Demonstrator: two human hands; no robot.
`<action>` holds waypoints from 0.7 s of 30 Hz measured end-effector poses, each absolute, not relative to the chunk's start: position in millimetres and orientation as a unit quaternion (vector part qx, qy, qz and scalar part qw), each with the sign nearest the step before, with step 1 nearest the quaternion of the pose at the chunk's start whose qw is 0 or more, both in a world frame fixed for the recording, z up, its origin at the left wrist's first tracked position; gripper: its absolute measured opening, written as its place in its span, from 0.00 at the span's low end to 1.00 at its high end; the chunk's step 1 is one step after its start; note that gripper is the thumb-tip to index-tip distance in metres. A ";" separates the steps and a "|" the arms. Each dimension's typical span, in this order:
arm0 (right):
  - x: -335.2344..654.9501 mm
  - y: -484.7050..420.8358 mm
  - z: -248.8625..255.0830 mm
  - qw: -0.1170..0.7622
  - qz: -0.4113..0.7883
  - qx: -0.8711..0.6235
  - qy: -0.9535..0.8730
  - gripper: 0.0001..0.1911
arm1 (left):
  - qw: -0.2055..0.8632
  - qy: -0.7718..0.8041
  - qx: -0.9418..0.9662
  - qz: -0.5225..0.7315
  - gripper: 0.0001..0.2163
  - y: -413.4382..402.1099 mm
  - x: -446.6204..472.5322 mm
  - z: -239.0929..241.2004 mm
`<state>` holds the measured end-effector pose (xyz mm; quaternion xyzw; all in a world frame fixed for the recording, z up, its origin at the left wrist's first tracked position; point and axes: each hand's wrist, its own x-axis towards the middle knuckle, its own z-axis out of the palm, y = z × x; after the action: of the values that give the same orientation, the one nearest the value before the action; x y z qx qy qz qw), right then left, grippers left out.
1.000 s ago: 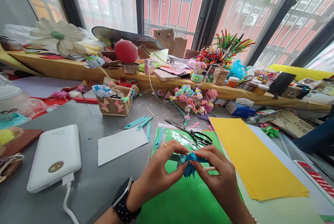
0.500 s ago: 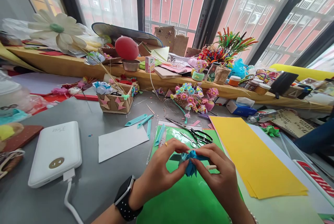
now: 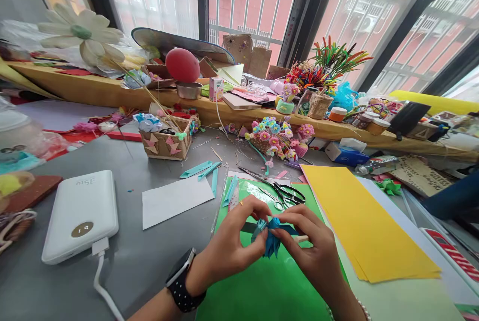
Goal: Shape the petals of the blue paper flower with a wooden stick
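A folded blue paper piece (image 3: 273,244), with pleated, pointed edges, is held up over a green sheet (image 3: 258,281). Thumb and fingers of my left hand (image 3: 239,236) pinch its left side, where a lighter rolled end shows. From the right, my right hand (image 3: 309,241) pinches the same blue paper. A pale stick-like end (image 3: 301,238) shows by the right fingers; what it belongs to is hidden. Black-handled scissors (image 3: 286,192) lie just beyond both hands, beside a smaller silver pair (image 3: 276,203).
Yellow paper sheets (image 3: 359,221) lie to the right. On the left are a white card (image 3: 175,202), folded blue strips (image 3: 202,169) and a cabled white power bank (image 3: 80,216). A cardboard basket (image 3: 166,141) and small craft flowers (image 3: 275,136) stand behind.
The blue paper has turned slightly between my fingers, and its lower points now hang a bit lower and spread more to the right. Both hands keep their pinch.
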<state>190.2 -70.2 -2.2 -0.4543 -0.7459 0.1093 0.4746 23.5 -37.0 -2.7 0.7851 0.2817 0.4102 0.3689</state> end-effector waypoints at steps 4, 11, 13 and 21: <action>190.5 -69.5 -5.2 0.466 0.129 -0.485 -0.729 0.06 | 0.387 0.285 0.781 0.398 0.08 -35.6 23.5 -4.2; 189.9 -67.9 -7.6 0.466 0.129 -0.508 -0.713 0.04 | 0.421 0.298 0.752 0.410 0.07 -34.8 29.1 -10.0; 189.5 -68.2 -7.9 0.467 0.133 -0.500 -0.717 0.04 | 0.425 0.301 0.749 0.409 0.06 -35.4 29.9 -11.1; 189.6 -68.9 -8.6 0.457 0.131 -0.501 -0.723 0.06 | 0.432 0.306 0.746 0.405 0.06 -35.9 30.0 -12.0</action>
<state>189.6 -68.9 -8.6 -0.5011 -0.7233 0.1305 0.4568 30.0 -35.9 -12.0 0.7456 0.3060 0.4048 0.4319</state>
